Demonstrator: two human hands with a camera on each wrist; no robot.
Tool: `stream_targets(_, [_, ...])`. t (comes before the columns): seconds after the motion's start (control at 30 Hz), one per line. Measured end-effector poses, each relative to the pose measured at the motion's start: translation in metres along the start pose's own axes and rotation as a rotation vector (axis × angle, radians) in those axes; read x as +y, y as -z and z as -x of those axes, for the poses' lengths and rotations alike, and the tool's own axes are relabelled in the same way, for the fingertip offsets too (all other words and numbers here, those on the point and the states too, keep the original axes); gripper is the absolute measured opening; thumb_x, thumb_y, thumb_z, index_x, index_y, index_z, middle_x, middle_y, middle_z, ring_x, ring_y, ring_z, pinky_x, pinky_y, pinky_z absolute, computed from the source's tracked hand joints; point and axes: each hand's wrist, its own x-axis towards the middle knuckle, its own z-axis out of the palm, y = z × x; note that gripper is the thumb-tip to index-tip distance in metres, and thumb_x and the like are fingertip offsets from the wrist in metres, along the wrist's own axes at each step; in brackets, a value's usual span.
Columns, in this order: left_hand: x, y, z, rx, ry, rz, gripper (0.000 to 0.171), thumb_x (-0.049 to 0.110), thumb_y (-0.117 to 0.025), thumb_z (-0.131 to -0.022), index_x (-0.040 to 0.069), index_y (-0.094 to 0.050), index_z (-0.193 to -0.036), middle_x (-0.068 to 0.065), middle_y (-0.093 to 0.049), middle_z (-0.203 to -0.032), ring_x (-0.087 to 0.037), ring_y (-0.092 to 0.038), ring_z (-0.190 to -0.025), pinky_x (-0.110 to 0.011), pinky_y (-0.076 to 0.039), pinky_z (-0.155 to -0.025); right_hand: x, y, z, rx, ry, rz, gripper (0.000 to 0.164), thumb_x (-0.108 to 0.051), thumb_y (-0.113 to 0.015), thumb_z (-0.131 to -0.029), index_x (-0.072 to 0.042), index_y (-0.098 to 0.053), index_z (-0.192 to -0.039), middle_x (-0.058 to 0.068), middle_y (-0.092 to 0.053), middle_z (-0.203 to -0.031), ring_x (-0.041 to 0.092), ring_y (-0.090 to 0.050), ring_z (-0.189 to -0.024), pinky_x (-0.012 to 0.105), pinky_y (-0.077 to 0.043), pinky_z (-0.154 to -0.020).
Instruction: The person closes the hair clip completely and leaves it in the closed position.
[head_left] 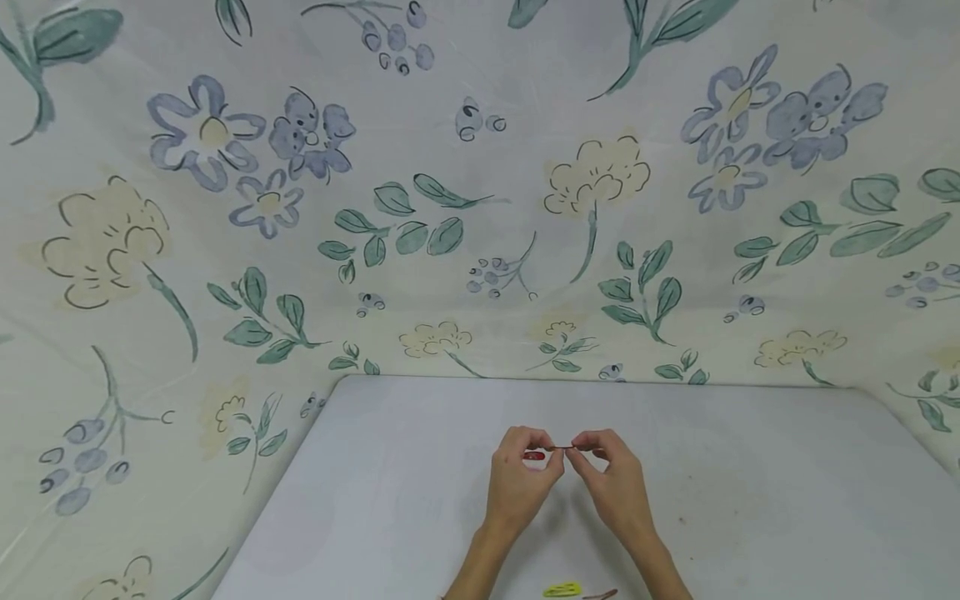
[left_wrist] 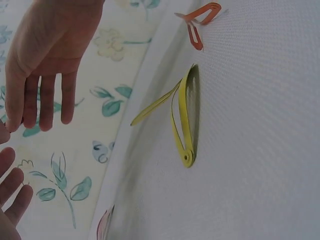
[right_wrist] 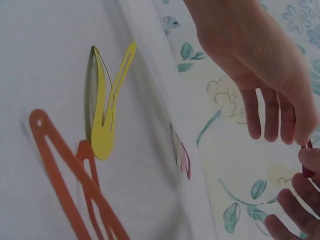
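Note:
A thin dark red hair clip [head_left: 564,448] is held up between both hands above the white table. My left hand [head_left: 521,483] pinches one end with thumb and index finger, and my right hand [head_left: 617,479] pinches the other end. Fingertips hide much of the clip; a bit of red clip [right_wrist: 307,167] shows in the right wrist view. Nearer my body, a yellow snap hair clip [left_wrist: 186,120] lies on the table with its parts spread apart. Beside it is an orange-red snap hair clip [right_wrist: 60,170], likewise sprung apart.
Another red clip [head_left: 534,456] appears through the gap in my left hand, lying farther along the white tabletop [head_left: 375,500]. A floral cloth [head_left: 450,275] hangs behind the table and along its sides.

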Motion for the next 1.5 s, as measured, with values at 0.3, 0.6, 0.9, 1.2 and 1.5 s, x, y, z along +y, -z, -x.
stream_targets(0.3, [-0.0001,0.001,0.0,-0.019,-0.035,0.001,0.004,0.009,-0.072,-0.085,0.01,-0.069,-0.084,0.002,-0.063,-0.085,-0.012,-0.06,-0.085,-0.037,-0.058,-0.072,-0.0013,-0.0027,0.003,0.04,0.029,0.008,0.016,-0.003,-0.078,-0.082,-0.008,-0.068,-0.093,0.0,-0.065,-0.091,0.016,-0.063,-0.092,0.042,-0.054,-0.086])
stream_targets(0.6, [0.0019,0.0001,-0.0002,0.036,-0.078,-0.054,0.014,0.002,-0.076,-0.078,0.013,-0.066,-0.08,0.003,-0.062,-0.081,-0.011,-0.06,-0.083,-0.036,-0.058,-0.07,-0.001,-0.0039,0.0036,0.081,0.093,0.018,0.016,-0.003,-0.08,-0.08,-0.009,-0.069,-0.09,-0.003,-0.064,-0.087,0.013,-0.063,-0.087,0.039,-0.056,-0.081])
stream_targets(0.9, [0.002,-0.0001,0.0008,0.053,-0.109,-0.105,0.014,0.004,-0.076,-0.08,0.014,-0.066,-0.081,0.004,-0.063,-0.08,-0.011,-0.06,-0.081,-0.034,-0.057,-0.07,-0.0009,-0.0035,0.0039,0.088,0.115,-0.026,0.016,0.0,-0.078,-0.081,-0.01,-0.069,-0.09,-0.003,-0.067,-0.085,0.013,-0.065,-0.084,0.036,-0.057,-0.076])
stream_targets(1.2, [-0.0014,-0.0002,-0.0026,0.024,-0.172,-0.067,0.013,0.0,-0.073,-0.082,0.012,-0.067,-0.085,0.003,-0.065,-0.082,-0.012,-0.06,-0.084,-0.034,-0.057,-0.068,0.0024,-0.0038,0.0027,0.064,0.117,-0.02,0.015,-0.001,-0.076,-0.083,-0.01,-0.068,-0.093,-0.003,-0.067,-0.088,0.014,-0.063,-0.086,0.038,-0.056,-0.08])
stream_targets(1.5, [-0.0031,0.0021,-0.0033,0.016,-0.165,-0.022,0.014,-0.002,-0.072,-0.081,0.01,-0.068,-0.087,0.001,-0.064,-0.084,-0.014,-0.06,-0.086,-0.035,-0.059,-0.067,0.001,-0.0035,0.003,0.022,0.077,-0.094,0.011,-0.006,-0.074,-0.087,-0.009,-0.069,-0.097,-0.002,-0.069,-0.091,0.012,-0.064,-0.089,0.038,-0.056,-0.082])
